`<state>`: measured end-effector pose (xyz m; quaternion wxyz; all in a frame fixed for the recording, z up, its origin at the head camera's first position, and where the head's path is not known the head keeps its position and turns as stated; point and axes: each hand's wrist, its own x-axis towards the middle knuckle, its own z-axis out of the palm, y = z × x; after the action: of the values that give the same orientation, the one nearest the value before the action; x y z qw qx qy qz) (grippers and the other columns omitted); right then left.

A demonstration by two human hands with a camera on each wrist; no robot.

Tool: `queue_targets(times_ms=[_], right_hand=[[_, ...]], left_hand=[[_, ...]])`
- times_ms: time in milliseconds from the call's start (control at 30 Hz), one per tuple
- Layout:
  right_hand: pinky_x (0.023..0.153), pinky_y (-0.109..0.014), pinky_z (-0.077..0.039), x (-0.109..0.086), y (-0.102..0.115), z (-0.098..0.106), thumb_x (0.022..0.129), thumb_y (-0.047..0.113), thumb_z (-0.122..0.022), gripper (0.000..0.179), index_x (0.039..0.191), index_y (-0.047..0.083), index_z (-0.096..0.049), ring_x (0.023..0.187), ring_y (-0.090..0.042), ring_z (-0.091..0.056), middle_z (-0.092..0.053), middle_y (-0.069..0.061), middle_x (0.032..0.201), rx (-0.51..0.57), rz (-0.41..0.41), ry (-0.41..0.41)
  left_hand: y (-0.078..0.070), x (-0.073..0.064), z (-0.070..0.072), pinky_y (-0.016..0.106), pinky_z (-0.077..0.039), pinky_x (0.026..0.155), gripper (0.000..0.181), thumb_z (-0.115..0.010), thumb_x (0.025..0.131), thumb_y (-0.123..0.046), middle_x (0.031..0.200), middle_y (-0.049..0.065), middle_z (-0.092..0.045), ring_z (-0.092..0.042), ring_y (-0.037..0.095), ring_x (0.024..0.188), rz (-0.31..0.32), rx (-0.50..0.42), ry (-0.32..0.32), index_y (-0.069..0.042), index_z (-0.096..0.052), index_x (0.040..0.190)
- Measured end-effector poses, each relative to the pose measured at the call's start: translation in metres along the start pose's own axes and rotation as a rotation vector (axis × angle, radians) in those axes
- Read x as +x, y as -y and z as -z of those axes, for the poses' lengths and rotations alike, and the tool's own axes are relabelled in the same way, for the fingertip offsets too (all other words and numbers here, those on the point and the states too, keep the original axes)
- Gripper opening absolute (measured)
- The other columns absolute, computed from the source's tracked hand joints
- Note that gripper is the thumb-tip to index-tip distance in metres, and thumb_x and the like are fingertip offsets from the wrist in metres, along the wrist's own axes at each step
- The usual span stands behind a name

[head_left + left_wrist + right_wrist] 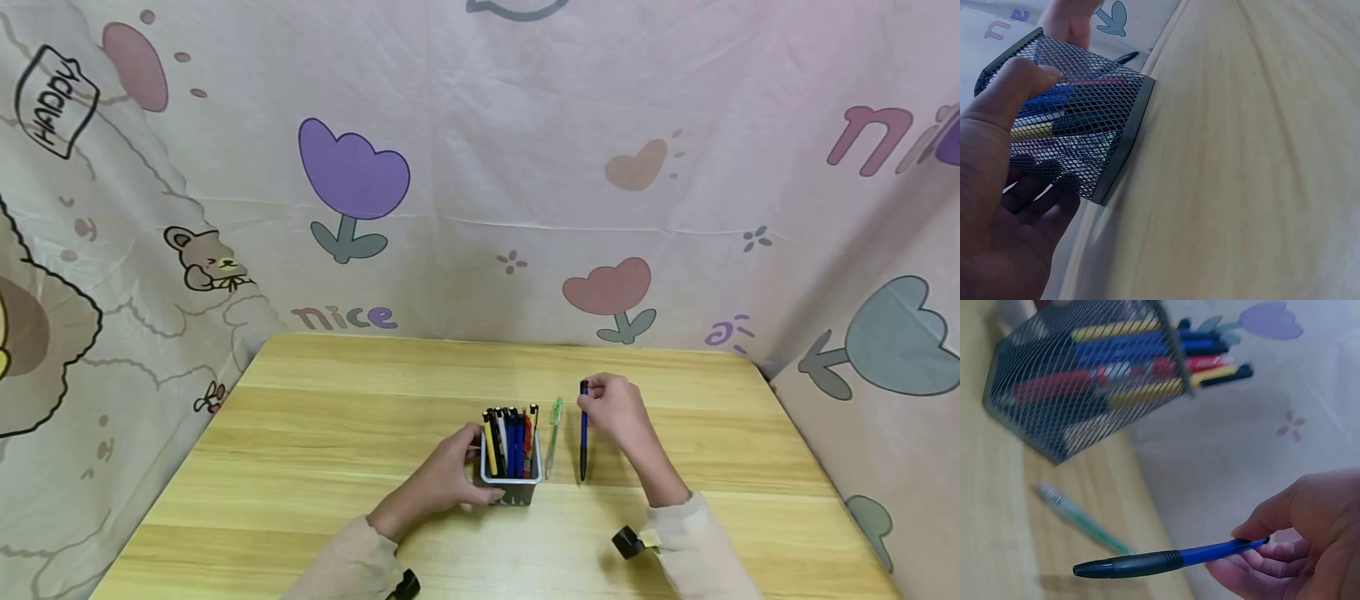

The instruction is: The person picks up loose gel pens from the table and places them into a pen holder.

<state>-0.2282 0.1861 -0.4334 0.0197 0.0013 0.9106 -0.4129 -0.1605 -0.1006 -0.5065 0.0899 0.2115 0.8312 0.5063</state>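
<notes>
In the head view my left hand [447, 477] holds a black mesh pen holder [517, 495] by its left side. The left wrist view shows the thumb on one mesh wall [1104, 106] and the other fingers around another side. Several pens [512, 442] stand in the holder, with yellow, blue, red and black barrels. To the right, my right hand [617, 410] pinches a blue pen [1210, 552] near its top end, its black grip pointing away from the hand. Between holder and blue pen lies a clear green pen [554, 435] on the table.
The wooden table [300, 433] meets a printed fabric backdrop [465, 275] at its back and sides. A black wrist camera [628, 542] sits by the right cuff, and another black device [406, 585] by the left cuff.
</notes>
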Motion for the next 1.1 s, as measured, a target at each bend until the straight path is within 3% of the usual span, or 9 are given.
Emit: queue_targets(times_ms=[367, 667, 800, 933, 1100], right_hand=[[0.068, -0.026, -0.067, -0.025, 0.037, 0.015, 0.099, 0.009, -0.066, 0.027, 0.120, -0.008, -0.065, 0.080, -0.016, -0.073, -0.069, -0.020, 0.104, 0.162, 0.084, -0.051], [0.068, -0.021, -0.066, -0.047, 0.065, 0.020, 0.101, 0.010, -0.066, 0.024, 0.118, -0.007, -0.066, 0.090, -0.023, -0.073, -0.068, -0.020, 0.105, 0.186, 0.169, -0.086], [0.068, -0.022, -0.066, -0.056, 0.074, 0.019, 0.100, 0.009, -0.067, 0.020, 0.115, -0.005, -0.068, 0.091, -0.025, -0.073, -0.068, -0.019, 0.102, 0.212, 0.214, -0.110], [0.069, -0.024, -0.067, -0.064, 0.082, 0.015, 0.099, 0.007, -0.068, 0.016, 0.112, -0.003, -0.068, 0.088, -0.024, -0.073, -0.069, -0.018, 0.098, 0.257, 0.265, -0.120], [0.071, -0.027, -0.068, -0.067, 0.088, 0.004, 0.097, 0.005, -0.070, 0.014, 0.109, -0.001, -0.070, 0.087, -0.021, -0.073, -0.071, -0.015, 0.095, 0.323, 0.379, -0.116]], left_hand=[[0.002, 0.001, 0.000, 0.046, -0.054, 0.113, 0.084, -0.094, 0.071, -0.025, 0.133, 0.011, -0.063, -0.063, 0.036, 0.130, 0.001, 0.007, -0.005, -0.005, -0.048, 0.139], [-0.001, 0.001, 0.000, 0.044, -0.056, 0.112, 0.082, -0.094, 0.070, -0.021, 0.131, 0.009, -0.064, -0.065, 0.032, 0.128, -0.005, -0.005, 0.003, -0.006, -0.048, 0.137], [-0.001, 0.001, 0.000, 0.044, -0.056, 0.111, 0.084, -0.095, 0.070, -0.023, 0.129, 0.008, -0.065, -0.065, 0.030, 0.126, -0.011, 0.033, 0.002, -0.006, -0.048, 0.137], [-0.001, 0.001, 0.000, 0.049, -0.055, 0.112, 0.089, -0.095, 0.070, -0.027, 0.137, 0.016, -0.062, -0.062, 0.037, 0.130, -0.002, 0.072, -0.003, -0.003, -0.046, 0.141], [0.000, 0.001, 0.000, 0.046, -0.055, 0.113, 0.086, -0.094, 0.071, -0.023, 0.136, 0.013, -0.062, -0.062, 0.035, 0.130, -0.015, 0.018, 0.009, -0.005, -0.047, 0.140]])
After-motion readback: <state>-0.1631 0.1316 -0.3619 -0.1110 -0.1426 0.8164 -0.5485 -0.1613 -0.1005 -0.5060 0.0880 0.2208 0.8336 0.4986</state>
